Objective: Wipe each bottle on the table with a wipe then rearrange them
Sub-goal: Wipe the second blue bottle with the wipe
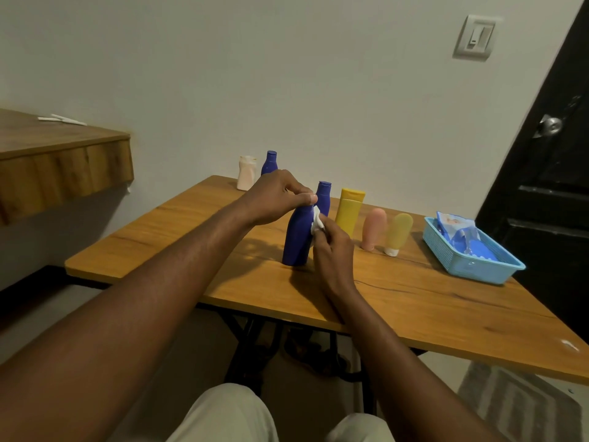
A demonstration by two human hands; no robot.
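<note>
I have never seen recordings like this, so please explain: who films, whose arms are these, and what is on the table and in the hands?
There is no machine, only a person. One camera, worn on the head, looks down at both arms. The left hand has its grip on the top of a tall dark blue plastic bottle standing on the wooden table. The right hand holds a crumpled white wipe against its side. Nearby stand a second blue bottle, a third blue bottle, a cream bottle, a yellow tube, a pink tube and a pale yellow tube. A light blue basket holds a wipe packet.
</note>
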